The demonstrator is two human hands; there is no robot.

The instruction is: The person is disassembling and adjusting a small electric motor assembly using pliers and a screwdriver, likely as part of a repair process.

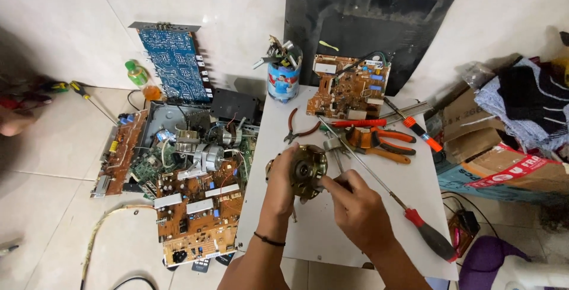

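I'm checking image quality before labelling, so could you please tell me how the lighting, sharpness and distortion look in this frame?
Head view: even, soft light; the hands cast only faint shadows on the white board. The round brass-coloured metal motor part held by the left hand and right hand is fairly sharp. Wide-angle bending shows at the edges; the dark panel is dim but readable.

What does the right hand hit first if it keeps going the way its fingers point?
The right hand points up-left at the round brass-coloured motor part held by the left hand; its fingertips look already on it, so that comes first.
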